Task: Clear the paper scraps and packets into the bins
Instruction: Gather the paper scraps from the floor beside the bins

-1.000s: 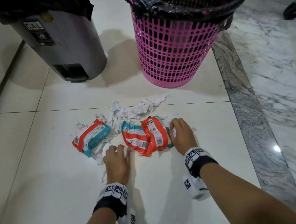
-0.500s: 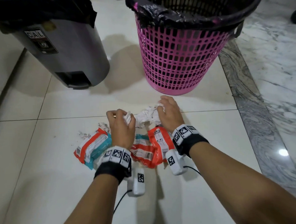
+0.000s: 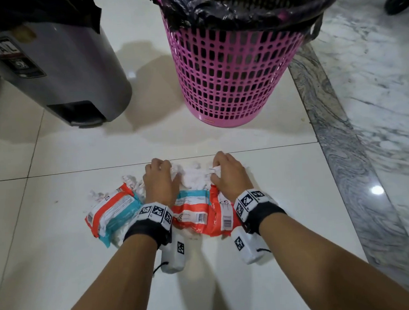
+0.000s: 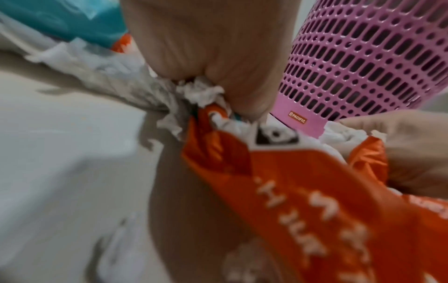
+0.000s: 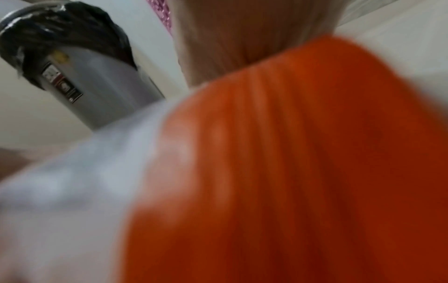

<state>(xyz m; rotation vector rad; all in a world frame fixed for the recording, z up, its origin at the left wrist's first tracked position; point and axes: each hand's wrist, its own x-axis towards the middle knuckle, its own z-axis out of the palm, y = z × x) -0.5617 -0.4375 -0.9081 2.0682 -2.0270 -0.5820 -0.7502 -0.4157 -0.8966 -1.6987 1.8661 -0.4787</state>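
White paper scraps (image 3: 192,177) lie heaped on the floor between my two hands. My left hand (image 3: 160,179) curls round the left side of the heap, and the left wrist view shows crumpled paper (image 4: 201,93) bunched in its fingers. My right hand (image 3: 225,175) grips the right side, with strips poking between its fingers. Orange, white and teal packets (image 3: 200,213) lie under my wrists, and another packet (image 3: 113,212) lies to the left. In the right wrist view a blurred orange packet (image 5: 290,172) fills the frame.
A pink mesh bin (image 3: 235,63) with a black liner stands just beyond the heap. A grey pedal bin (image 3: 59,68) with a black liner stands at the far left. A grey marble strip (image 3: 338,145) runs along the right of the white tiles.
Both hands moved forward from the near edge of the litter to its far side and now bunch the paper scraps together between them. The long loose strip is gathered into the heap.
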